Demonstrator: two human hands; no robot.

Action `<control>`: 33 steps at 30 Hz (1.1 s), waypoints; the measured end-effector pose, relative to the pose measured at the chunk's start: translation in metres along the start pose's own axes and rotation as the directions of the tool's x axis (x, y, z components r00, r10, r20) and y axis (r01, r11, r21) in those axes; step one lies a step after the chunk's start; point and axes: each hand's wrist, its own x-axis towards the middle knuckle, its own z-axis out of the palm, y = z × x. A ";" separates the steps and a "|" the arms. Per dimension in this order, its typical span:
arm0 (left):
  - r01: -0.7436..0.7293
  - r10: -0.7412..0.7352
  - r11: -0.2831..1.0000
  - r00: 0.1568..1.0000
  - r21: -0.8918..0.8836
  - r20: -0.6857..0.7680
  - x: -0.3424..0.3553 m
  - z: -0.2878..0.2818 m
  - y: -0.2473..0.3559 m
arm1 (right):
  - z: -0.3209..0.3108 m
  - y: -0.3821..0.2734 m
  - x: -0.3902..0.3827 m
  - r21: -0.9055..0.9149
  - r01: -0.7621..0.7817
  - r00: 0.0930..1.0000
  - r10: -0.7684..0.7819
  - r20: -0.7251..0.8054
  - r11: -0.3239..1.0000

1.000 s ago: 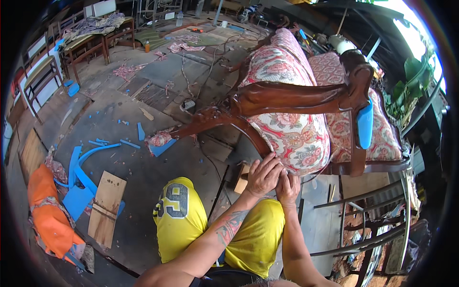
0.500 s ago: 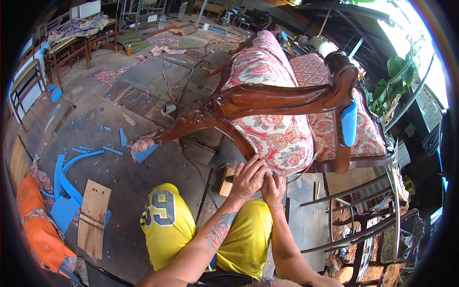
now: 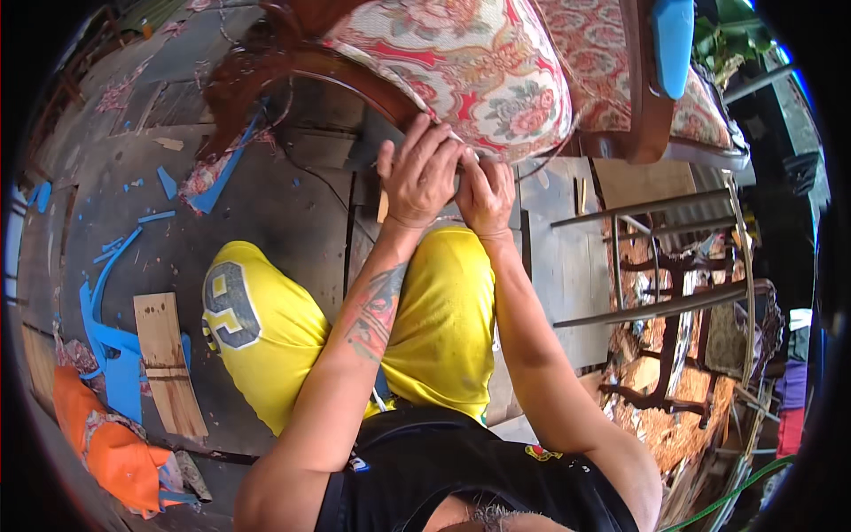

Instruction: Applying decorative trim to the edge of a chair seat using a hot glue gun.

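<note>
My left hand [image 3: 415, 177] has its fingers curved over the lower edge of a floral-upholstered panel [image 3: 483, 62] where it meets the carved dark-wood frame [image 3: 310, 64]. My right hand [image 3: 483, 197] is just beside it, fingers closed on the same edge. Their fingertips hide exactly what they pinch. A blue pad [image 3: 671, 49] covers part of the upright wooden member at the right. Behind it is a second patterned cushion [image 3: 594, 71]. My bent knees in yellow fabric [image 3: 434, 319] lie beneath my forearms.
Blue offcuts [image 3: 124, 377], a wooden board [image 3: 164, 363] and an orange cloth [image 3: 111, 443] lie on the floor at left. A cable [image 3: 310, 173] crosses the boards. At right are metal bars [image 3: 647, 301], dark wooden furniture parts [image 3: 674, 372] and a green hose [image 3: 722, 496].
The view has tilted downward, so the chair and hands sit higher in the picture and my shirt now shows. Both hands remain at the upholstery edge.
</note>
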 end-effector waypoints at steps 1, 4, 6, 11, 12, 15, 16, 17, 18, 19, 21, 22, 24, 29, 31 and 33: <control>-0.009 0.009 1.000 1.000 0.006 -0.015 -0.003 0.002 -0.002 | 0.002 0.000 -0.001 0.012 0.008 1.000 -0.008 -0.025 1.000; -0.035 0.034 0.999 0.999 0.038 0.009 -0.011 -0.005 -0.005 | 0.003 -0.007 -0.007 0.029 0.005 0.999 -0.004 -0.052 1.000; -0.056 0.056 0.997 0.998 0.062 0.015 -0.016 -0.010 -0.006 | 0.001 -0.013 -0.011 0.033 -0.001 0.998 0.003 -0.055 0.999; -0.103 0.104 0.985 0.995 0.141 -0.002 -0.019 -0.007 -0.003 | -0.004 -0.013 -0.012 0.025 -0.023 0.998 0.025 -0.056 0.999; -0.077 0.085 0.985 0.995 0.153 -0.044 -0.019 -0.005 -0.001 | -0.004 -0.012 -0.011 0.024 -0.023 0.998 0.024 -0.058 0.999; -0.066 0.084 0.978 0.993 0.196 -0.082 -0.016 -0.003 -0.004 | 0.001 -0.011 -0.008 0.026 -0.022 0.998 0.024 -0.061 0.999; -0.076 0.096 0.970 0.992 0.229 -0.077 -0.014 -0.004 -0.007 | 0.003 -0.011 -0.005 0.032 -0.021 0.998 0.023 -0.058 0.999; -0.084 0.108 0.966 0.990 0.243 -0.090 -0.012 -0.009 -0.009 | 0.005 -0.015 -0.003 0.043 -0.009 0.997 0.013 -0.073 0.999; -0.071 0.091 0.970 0.993 0.233 -0.077 -0.013 -0.009 -0.011 | 0.007 -0.013 -0.003 0.055 -0.002 0.998 0.006 -0.067 0.998; -0.058 0.075 0.972 0.995 0.227 -0.068 -0.012 -0.009 -0.012 | 0.009 -0.012 0.000 0.069 0.010 0.998 -0.005 -0.064 0.998; -0.040 0.053 0.968 0.998 0.249 -0.046 -0.010 -0.011 -0.001 | 0.000 -0.012 0.002 0.046 0.017 0.998 -0.015 -0.057 0.999; -0.053 0.068 0.967 0.996 0.248 -0.052 -0.010 -0.010 0.000 | -0.004 -0.014 0.003 0.044 0.022 0.998 -0.019 -0.053 0.999; -0.044 0.049 0.975 0.999 0.218 -0.020 -0.022 -0.013 0.001 | -0.003 -0.014 -0.003 0.030 0.038 0.997 -0.035 -0.072 0.999; -0.018 0.022 0.979 1.000 0.205 -0.016 -0.024 -0.022 0.005 | -0.009 -0.022 -0.010 0.036 -0.007 1.000 0.007 -0.004 0.999; -0.019 0.024 0.980 0.999 0.200 -0.026 -0.023 -0.022 0.005 | -0.010 -0.022 -0.009 0.032 0.017 1.000 -0.017 -0.022 0.999; -0.018 0.024 0.981 0.999 0.194 -0.032 -0.020 -0.019 0.005 | -0.009 -0.021 -0.005 0.031 0.001 1.000 0.000 -0.023 1.000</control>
